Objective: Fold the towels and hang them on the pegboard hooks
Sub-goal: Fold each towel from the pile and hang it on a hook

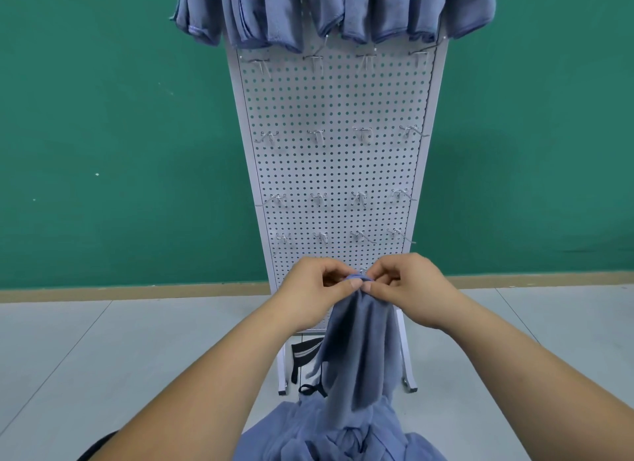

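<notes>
A blue towel [360, 351] hangs in a loose drape from my two hands, in front of the lower part of the white pegboard [336, 165]. My left hand [315, 289] and my right hand [408, 285] pinch its top edge close together, fingertips almost touching. The towel's lower end runs down into a heap of blue towels [343, 436] at the bottom of the view. Several folded blue towels [329, 11] hang along the top row of the board. Rows of bare metal hooks [317, 136] stick out below them.
The pegboard stands on white legs [283, 368] on a pale grey tiled floor [103, 351], against a green wall [103, 134]. A dark bag with straps [303, 361] lies behind the board's foot.
</notes>
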A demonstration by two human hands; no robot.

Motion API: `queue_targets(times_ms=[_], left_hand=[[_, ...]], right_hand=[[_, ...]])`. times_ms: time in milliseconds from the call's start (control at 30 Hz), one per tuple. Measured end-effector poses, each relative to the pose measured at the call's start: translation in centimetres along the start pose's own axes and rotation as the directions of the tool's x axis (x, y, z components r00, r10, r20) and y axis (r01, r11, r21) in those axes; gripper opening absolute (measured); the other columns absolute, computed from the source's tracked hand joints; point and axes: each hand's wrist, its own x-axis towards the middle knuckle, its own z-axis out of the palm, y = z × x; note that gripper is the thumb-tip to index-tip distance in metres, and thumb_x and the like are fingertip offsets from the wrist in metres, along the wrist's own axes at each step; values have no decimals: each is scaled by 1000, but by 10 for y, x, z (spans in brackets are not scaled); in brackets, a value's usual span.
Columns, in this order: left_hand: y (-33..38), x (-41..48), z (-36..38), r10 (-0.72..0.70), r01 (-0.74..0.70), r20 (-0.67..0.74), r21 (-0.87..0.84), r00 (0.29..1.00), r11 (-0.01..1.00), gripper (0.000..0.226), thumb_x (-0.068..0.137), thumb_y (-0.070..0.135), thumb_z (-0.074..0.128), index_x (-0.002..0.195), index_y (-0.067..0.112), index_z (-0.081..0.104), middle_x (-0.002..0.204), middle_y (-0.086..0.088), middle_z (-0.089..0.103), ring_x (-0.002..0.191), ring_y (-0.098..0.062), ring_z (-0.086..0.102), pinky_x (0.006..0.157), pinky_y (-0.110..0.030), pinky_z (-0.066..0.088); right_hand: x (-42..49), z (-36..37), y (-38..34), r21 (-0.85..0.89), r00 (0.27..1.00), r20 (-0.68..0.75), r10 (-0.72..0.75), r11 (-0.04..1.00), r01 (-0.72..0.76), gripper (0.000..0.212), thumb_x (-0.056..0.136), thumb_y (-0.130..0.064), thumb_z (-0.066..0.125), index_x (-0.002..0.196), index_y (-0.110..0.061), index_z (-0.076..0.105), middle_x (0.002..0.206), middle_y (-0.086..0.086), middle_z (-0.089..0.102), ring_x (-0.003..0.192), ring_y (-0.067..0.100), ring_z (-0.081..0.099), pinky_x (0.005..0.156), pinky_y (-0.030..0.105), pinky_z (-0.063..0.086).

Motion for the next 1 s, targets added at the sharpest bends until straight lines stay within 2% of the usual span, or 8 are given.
queue_targets(times_ms=[200, 300, 400, 600, 667, 767, 900, 1000], left_hand=[[-1, 2, -7, 4, -4, -1, 110, 1000, 994, 10, 97, 27, 74, 91, 23, 81, 87, 6, 79, 82, -8, 71, 86, -34, 57], [-2, 6, -16, 35, -21, -76, 184, 996, 983, 10, 98, 27, 72, 91, 23, 79, 87, 10, 77, 87, -12, 71, 85, -33, 58], [-8, 11, -37, 63, -16, -177, 255, 982, 967, 11, 98, 26, 72, 87, 29, 76, 86, 15, 76, 84, -7, 70, 80, -24, 55], [-30, 8, -88, 107, 45, -282, 484, 953, 874, 9, 98, 27, 72, 91, 31, 76, 82, 18, 74, 79, 1, 66, 75, -24, 51], [-33, 7, -97, 113, 65, -303, 520, 946, 852, 6, 98, 28, 72, 95, 30, 77, 83, 18, 74, 79, 0, 66, 77, -26, 53], [-38, 6, -107, 103, 98, -321, 554, 941, 826, 5, 97, 27, 73, 97, 28, 77, 83, 16, 73, 81, -4, 66, 80, -29, 55], [-43, 6, -114, 98, 128, -345, 575, 934, 808, 5, 97, 26, 72, 97, 30, 75, 83, 17, 71, 83, -9, 67, 81, -31, 55], [-45, 7, -112, 90, 131, -325, 599, 941, 790, 4, 98, 27, 70, 97, 29, 74, 83, 15, 71, 82, -12, 67, 80, -34, 57]], right_hand=[[-1, 5, -3, -46, 999, 25, -39, 998, 40, 9, 89, -30, 82, 87, -30, 73, 76, -9, 74, 61, 1, 59, 64, 18, 51], [2, 0, 2, -72, 998, 63, -30, 997, 34, 15, 90, -29, 81, 97, -34, 69, 77, -11, 72, 61, 2, 58, 63, 18, 48], [3, -15, 19, -210, 994, 99, 38, 978, -16, 15, 90, -33, 81, 99, -34, 68, 78, -11, 72, 64, 2, 59, 66, 20, 50], [5, -54, 64, -610, 992, -71, 103, 783, -125, 8, 92, -48, 72, 95, -41, 69, 91, -15, 70, 92, 16, 61, 79, 37, 55], [5, -63, 70, -643, 988, -150, 47, 754, -133, 6, 91, -53, 69, 92, -47, 67, 93, -13, 68, 97, 18, 57, 79, 38, 53], [5, -72, 70, -701, 984, -169, -55, 709, -81, 16, 93, -55, 68, 89, -40, 72, 89, -17, 62, 98, 16, 49, 79, 38, 50], [5, -74, 76, -773, 985, -175, -7, 620, -133, 30, 91, -65, 65, 86, -38, 76, 107, -20, 54, 109, 14, 45, 84, 37, 49], [7, -68, 83, -751, 980, -200, 15, 640, -163, 23, 97, -55, 63, 99, -36, 76, 115, -21, 63, 112, 14, 51, 85, 37, 52]])
